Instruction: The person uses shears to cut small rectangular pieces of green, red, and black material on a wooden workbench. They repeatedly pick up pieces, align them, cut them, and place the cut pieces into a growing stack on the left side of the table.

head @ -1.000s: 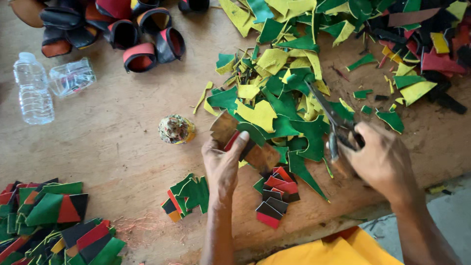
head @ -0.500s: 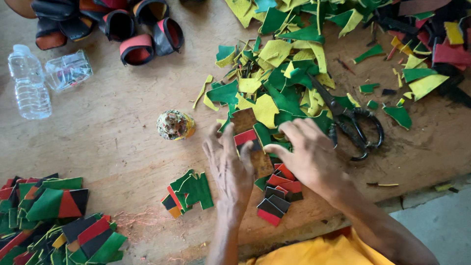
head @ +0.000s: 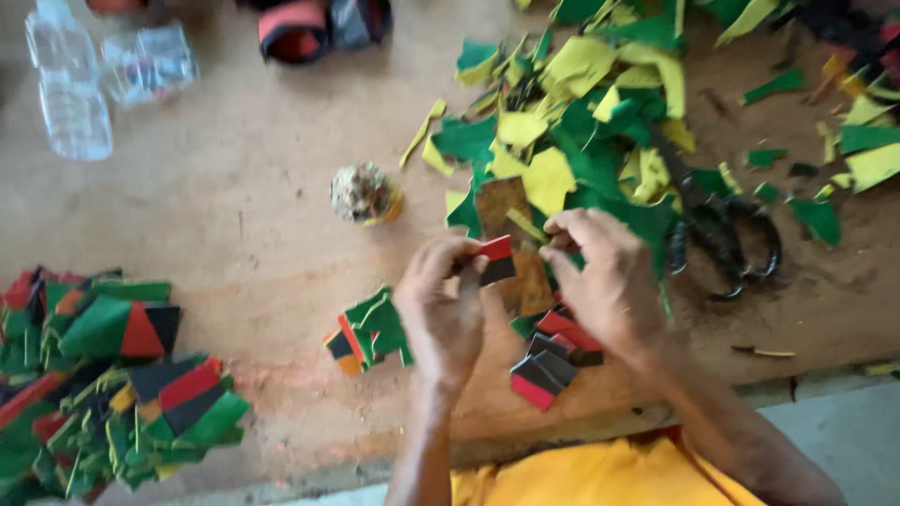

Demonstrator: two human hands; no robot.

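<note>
My left hand (head: 441, 305) pinches a small red and black piece (head: 496, 259) above the wooden table (head: 234, 215). My right hand (head: 605, 272) is beside it, fingers bent near the piece's right edge; whether it touches the piece I cannot tell. Under my hands lies a small stack of red and black pieces (head: 548, 361). A little pile of green, red and black pieces (head: 370, 328) rests left of my left hand. Black scissors (head: 722, 234) lie on the table to the right of my right hand.
Green and yellow scraps (head: 581, 103) cover the far right of the table. A big heap of multicoloured pieces (head: 103, 375) lies at the near left. Two clear plastic bottles (head: 70, 89) lie at the far left, a small round tangled lump (head: 363, 192) mid-table, and red-black bands (head: 309, 23) at the back.
My right hand left the scissors on the table and came over to my left hand. The red and black piece is now raised between both hands.
</note>
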